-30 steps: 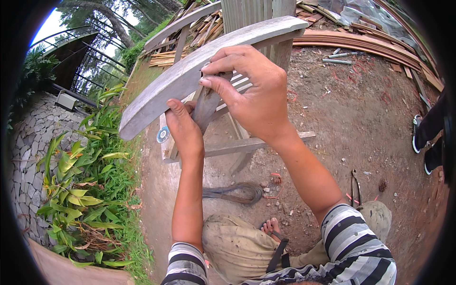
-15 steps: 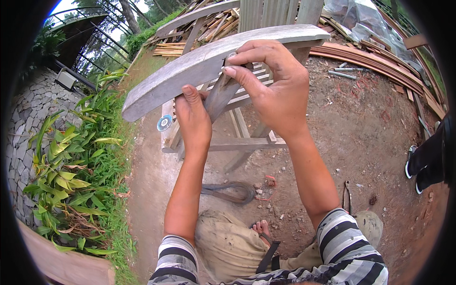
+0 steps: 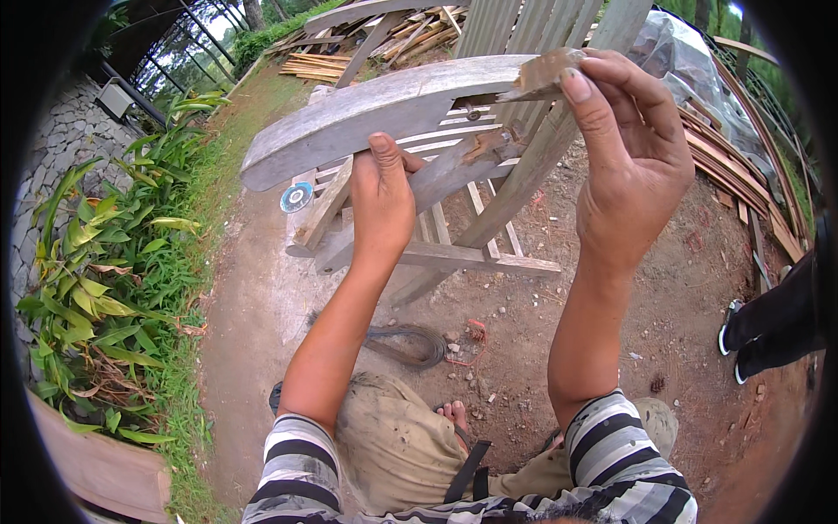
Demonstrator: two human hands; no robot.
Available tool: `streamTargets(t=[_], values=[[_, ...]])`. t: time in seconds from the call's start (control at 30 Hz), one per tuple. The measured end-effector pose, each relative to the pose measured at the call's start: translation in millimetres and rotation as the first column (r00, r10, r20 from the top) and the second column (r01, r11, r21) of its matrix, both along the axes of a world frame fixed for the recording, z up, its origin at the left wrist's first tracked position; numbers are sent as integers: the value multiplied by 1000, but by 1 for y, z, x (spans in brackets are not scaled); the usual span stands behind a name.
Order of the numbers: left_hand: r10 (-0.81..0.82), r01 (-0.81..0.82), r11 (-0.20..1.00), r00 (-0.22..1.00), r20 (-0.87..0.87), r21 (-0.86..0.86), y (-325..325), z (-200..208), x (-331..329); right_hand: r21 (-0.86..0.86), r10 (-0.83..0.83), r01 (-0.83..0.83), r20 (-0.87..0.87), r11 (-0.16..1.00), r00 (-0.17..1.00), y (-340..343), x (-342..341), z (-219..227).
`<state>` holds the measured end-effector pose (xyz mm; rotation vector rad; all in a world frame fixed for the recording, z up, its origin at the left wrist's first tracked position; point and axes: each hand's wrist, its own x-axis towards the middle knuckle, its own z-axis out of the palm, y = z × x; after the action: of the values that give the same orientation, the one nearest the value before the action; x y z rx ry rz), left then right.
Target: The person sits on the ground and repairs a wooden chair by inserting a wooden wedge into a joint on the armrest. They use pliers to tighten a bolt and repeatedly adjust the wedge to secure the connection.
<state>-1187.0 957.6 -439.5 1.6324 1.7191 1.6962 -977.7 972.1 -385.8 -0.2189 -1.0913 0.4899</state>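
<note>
A weathered grey wooden chair stands before me, its curved armrest (image 3: 349,120) crossing the upper middle. Beneath the armrest my left hand (image 3: 381,196) is closed round a grey wooden bar (image 3: 445,177). The bar's far end is splintered, with bare brown wood showing. My right hand (image 3: 630,157) pinches a broken piece of wood (image 3: 543,75) between thumb and fingers, at the armrest's right end. Just left of that piece, a dark notch with a round bolt or screw head (image 3: 474,114) shows in the armrest's underside. Whether the piece touches the armrest I cannot tell.
A blue-rimmed grinding disc (image 3: 297,197) lies by the chair's left side. A dark coil (image 3: 417,346) rests on the dirt near my feet. Planks (image 3: 742,183) are stacked at the right, near a person's dark-trousered legs (image 3: 777,319). Leafy plants (image 3: 100,297) border the left.
My right hand has moved right with the broken piece, which is apart from the bar now. The bar has tilted flatter in my left hand, and its splintered end shows.
</note>
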Motion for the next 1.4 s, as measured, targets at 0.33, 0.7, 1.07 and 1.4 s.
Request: streamTargets(t=[0.33,0.7,1.07,1.4], values=[[-29,29,1000,1000,-1,4,-2,4,-1,-262,101,-102,-16,960,995,-1,-8,-38],[-29,29,1000,1000,-12,12,-1,1,-3,-273,116,-89,86,958,989,14,-13,-43],[-45,46,999,999,-12,2,-3,3,-3,-266,48,17,237,964,970,23,-9,-42],[-28,28,1000,999,-31,9,-7,9,4,-300,131,-60,223,952,966,22,-7,-41]])
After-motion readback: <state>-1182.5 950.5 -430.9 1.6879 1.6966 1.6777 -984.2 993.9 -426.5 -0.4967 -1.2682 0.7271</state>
